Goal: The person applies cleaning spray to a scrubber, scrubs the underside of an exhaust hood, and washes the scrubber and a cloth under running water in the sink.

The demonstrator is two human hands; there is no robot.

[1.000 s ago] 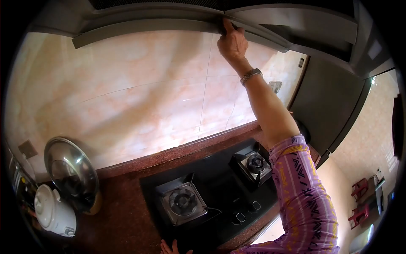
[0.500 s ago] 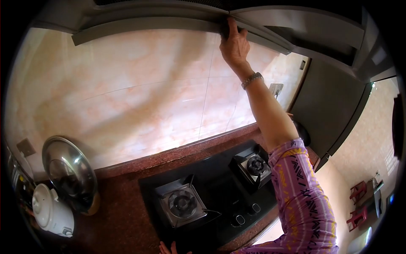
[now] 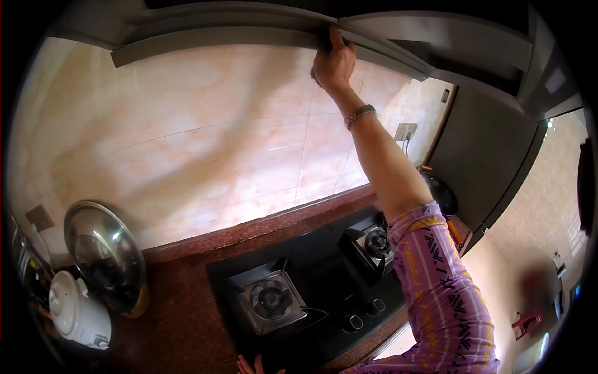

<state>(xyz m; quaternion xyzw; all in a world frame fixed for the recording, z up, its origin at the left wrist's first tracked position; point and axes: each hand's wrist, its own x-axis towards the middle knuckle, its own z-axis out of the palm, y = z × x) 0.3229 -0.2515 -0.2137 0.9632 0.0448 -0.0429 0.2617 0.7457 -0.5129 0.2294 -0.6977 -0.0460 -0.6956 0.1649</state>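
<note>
The person's right hand (image 3: 336,62) is raised high, arm slanting up, fingers partly curled and one pointing up to the range hood's (image 3: 212,37) lower edge, above the stove (image 3: 311,280). A dark thing (image 3: 316,76) peeks past the palm; I can't tell how it's gripped. The left hand (image 3: 251,365), fingers parted, is low by the stove's corner, partly out of view.

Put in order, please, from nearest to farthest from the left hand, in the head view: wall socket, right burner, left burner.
From the left hand:
1. Left burner, just beyond it.
2. Right burner, farther off to the right.
3. Wall socket, up at the right.
</note>
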